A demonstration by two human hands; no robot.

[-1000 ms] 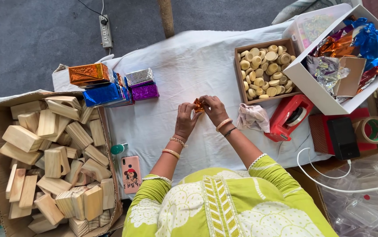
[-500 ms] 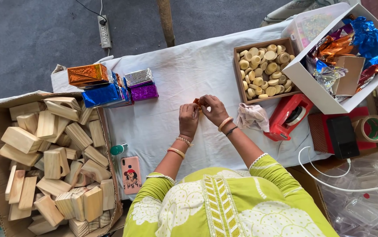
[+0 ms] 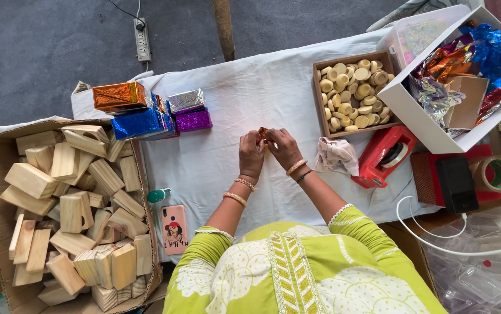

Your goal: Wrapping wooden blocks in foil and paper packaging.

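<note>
A table draped in a white cloth [image 3: 262,87] stands on grey carpet, seen from above. At its centre, the person's left hand [image 3: 251,154] and right hand [image 3: 284,149] meet, fingertips pressed together around a small piece in orange foil [image 3: 261,134], held just above the cloth. Only a sliver of it shows between the fingers, so its long axis and facing cannot be told.

As a judgement, the wrapping looks well under way but far from finished: a few wrapped blocks [image 3: 146,110] in orange, blue, silver and purple foil sit at the far left, while a cardboard box of bare wooden blocks [image 3: 70,203] at the left remains full. At the far right, a brown tray of small round wooden pieces [image 3: 352,93] also looks full. Beside it are a white box of crumpled foil sheets [image 3: 460,70] and, nearer, a red tape dispenser [image 3: 384,154].
</note>
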